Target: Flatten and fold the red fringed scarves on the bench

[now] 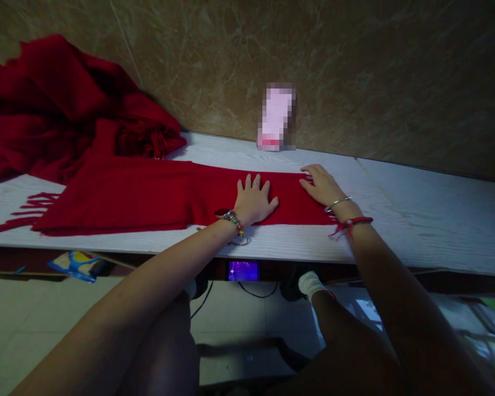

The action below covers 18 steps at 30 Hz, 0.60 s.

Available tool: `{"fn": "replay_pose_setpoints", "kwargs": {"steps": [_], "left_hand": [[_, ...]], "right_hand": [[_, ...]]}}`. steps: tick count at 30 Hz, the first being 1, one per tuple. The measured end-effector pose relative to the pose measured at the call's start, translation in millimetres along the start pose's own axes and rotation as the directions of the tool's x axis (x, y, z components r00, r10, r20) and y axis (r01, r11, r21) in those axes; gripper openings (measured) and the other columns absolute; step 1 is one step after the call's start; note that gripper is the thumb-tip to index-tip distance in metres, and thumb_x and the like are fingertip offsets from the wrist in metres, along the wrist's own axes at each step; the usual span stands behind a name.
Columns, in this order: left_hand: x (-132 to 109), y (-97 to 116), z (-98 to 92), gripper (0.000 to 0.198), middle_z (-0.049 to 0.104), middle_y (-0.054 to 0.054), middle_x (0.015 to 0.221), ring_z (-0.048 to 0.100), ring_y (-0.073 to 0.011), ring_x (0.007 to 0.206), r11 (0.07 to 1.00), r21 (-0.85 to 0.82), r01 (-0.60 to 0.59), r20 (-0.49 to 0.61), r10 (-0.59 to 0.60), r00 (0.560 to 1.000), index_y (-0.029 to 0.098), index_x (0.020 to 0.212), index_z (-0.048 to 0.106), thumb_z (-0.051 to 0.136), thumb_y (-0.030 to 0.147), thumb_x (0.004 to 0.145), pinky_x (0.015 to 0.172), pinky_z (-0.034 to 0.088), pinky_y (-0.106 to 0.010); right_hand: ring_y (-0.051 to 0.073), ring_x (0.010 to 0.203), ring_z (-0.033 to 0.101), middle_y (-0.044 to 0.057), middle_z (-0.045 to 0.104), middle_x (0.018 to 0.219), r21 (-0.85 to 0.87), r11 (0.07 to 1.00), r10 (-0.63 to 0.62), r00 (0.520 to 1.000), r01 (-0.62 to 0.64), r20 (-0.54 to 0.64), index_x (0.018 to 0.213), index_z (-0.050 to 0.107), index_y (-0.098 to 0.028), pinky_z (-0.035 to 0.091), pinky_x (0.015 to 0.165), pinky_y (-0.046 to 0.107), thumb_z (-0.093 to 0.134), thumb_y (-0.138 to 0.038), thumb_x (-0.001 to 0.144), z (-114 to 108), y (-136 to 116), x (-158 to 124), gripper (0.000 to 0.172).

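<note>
A red fringed scarf (148,192) lies lengthwise along the white wood-grain bench top (429,220), folded in layers at its left part. My left hand (253,201) rests flat on the scarf near its middle, fingers spread. At the scarf's right end is my right hand (322,187), with thumb and fingers apart at the fringed edge; whether a fingertip presses the cloth is hard to tell. Fringe strands stick out at the scarf's left end and also show below my right wrist.
A heap of red cloth (61,104) lies at the back left against the brown marbled wall (375,71). A blurred pink object (276,115) leans on that wall. Below the front edge are a blue-and-yellow packet (76,265), a lit purple screen (243,270) and dark cables.
</note>
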<state>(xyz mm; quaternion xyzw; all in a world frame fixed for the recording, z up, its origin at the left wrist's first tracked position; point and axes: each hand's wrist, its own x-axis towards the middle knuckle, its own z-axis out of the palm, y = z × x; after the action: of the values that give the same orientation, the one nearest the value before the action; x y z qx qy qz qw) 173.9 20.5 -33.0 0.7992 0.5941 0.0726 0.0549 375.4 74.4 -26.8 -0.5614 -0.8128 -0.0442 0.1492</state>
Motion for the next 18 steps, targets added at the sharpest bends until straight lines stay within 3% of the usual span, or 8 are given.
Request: {"fn": "replay_pose_setpoints", "kwargs": {"steps": [3, 6, 10, 18], "left_hand": [[0.4, -0.3, 0.4, 0.064, 0.028, -0.012, 0.151, 0.019, -0.0340, 0.139, 1.000, 0.007, 0.002, 0.003, -0.002, 1.000, 0.017, 0.142, 0.033, 0.025, 0.053, 0.090, 0.110, 0.020, -0.053], [0.8, -0.9, 0.7, 0.064, 0.026, -0.012, 0.152, 0.018, -0.0338, 0.140, 1.000, 0.009, 0.002, 0.013, -0.002, 1.000, 0.018, 0.143, 0.033, 0.025, 0.053, 0.090, 0.111, 0.019, -0.053], [1.2, -1.9, 0.6, 0.063, 0.026, -0.013, 0.152, 0.018, -0.0341, 0.140, 1.000, 0.013, -0.001, 0.016, 0.000, 1.000, 0.017, 0.143, 0.033, 0.025, 0.052, 0.091, 0.111, 0.019, -0.053], [1.2, -3.6, 1.3, 0.063, 0.027, -0.011, 0.152, 0.019, -0.0325, 0.140, 1.000, 0.025, -0.005, 0.011, 0.005, 1.000, 0.019, 0.143, 0.033, 0.024, 0.053, 0.090, 0.111, 0.020, -0.052]], "right_hand": [[0.031, 0.131, 0.037, 0.014, 0.044, 0.142, -0.038, 0.978, 0.208, 0.968, -0.205, 0.141, 0.133, 0.044, -0.020, 0.032, 0.100, 0.062, 0.031, -0.034, 0.090, 14.3, -10.3, 1.7, 0.047], [0.030, 0.137, 0.029, 0.009, 0.033, 0.150, -0.086, 0.951, 0.310, 0.918, -0.298, 0.249, 0.139, 0.037, -0.026, 0.023, 0.103, 0.068, 0.023, -0.038, 0.093, 15.9, -7.6, -3.1, 0.050], [0.032, 0.136, 0.029, 0.007, 0.031, 0.151, -0.093, 0.935, 0.354, 0.901, -0.341, 0.252, 0.140, 0.036, -0.031, 0.023, 0.099, 0.072, 0.019, -0.041, 0.093, 8.6, 10.7, -10.9, 0.051], [0.042, 0.134, 0.029, 0.009, 0.032, 0.150, -0.104, 0.824, 0.566, 0.803, -0.556, 0.190, 0.141, 0.035, -0.033, 0.018, 0.091, 0.082, 0.020, -0.044, 0.090, 6.5, 51.9, -25.6, 0.054]]}}
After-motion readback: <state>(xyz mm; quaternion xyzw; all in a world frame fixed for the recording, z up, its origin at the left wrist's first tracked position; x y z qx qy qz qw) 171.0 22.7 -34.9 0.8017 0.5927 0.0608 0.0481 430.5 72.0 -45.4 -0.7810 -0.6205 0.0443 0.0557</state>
